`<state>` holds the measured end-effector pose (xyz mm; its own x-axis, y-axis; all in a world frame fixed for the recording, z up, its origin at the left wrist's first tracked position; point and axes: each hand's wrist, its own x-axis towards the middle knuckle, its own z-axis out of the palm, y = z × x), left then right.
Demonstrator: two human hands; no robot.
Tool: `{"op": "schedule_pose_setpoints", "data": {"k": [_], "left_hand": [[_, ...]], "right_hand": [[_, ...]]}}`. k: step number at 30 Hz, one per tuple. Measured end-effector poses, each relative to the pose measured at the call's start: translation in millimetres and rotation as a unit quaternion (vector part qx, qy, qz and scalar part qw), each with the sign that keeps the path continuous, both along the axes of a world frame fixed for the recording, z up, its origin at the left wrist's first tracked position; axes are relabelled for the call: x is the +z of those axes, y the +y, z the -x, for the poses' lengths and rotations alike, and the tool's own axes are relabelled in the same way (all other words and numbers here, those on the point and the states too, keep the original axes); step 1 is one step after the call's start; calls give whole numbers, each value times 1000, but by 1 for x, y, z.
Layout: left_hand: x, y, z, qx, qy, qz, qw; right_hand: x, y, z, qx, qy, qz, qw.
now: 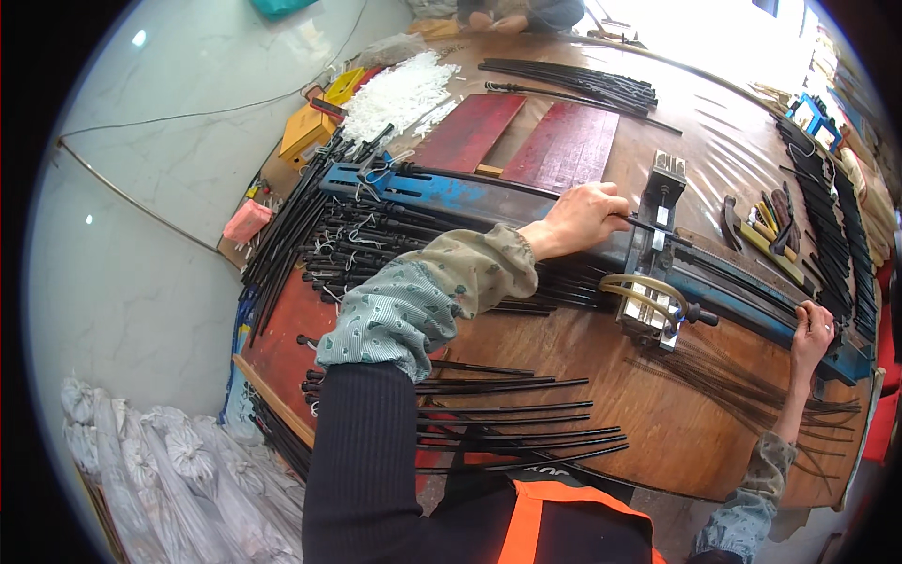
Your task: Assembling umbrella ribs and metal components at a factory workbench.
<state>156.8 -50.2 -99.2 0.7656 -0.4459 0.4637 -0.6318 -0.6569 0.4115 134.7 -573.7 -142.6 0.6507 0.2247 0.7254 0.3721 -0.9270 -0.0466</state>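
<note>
A long blue metal rail (442, 193) crosses the table, carrying a fixture with a silver-and-black upper block (665, 188) and a lower metal block (646, 315) with yellowish hoses (639, 279). My left hand (581, 221) is closed in a pinch on a thin black rod (641, 224) just left of the fixture. Along the rail's right part the dark rod length (733, 270) runs toward my right hand (812, 336). That hand's fingers are closed at the rod's far right end, above the rail; the fingertips are partly hidden.
Bundled black rods (362, 244) with white strings lie left; more loose rods (517, 409) are nearer me. Thin dark wires (742, 376) fan out at right. Red boards (564, 150), white small pieces (399, 94), a yellow box (305, 133) and hand tools (775, 221) lie beyond. Another person (521, 17) sits opposite.
</note>
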Motion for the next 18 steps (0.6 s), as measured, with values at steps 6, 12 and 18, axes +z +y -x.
{"op": "schedule_pose_setpoints", "data": {"k": [6,12,18], "left_hand": [[1,-4,-10,-36,-3,-53,998],[4,-13,-7,61,14,-162,985],[2,-20,-9,51,7,-171,984]], "right_hand": [[9,44,23,38,16,-3,999],[26,137,68,85,8,-9,996],[18,165,85,121,67,-35,990]]}}
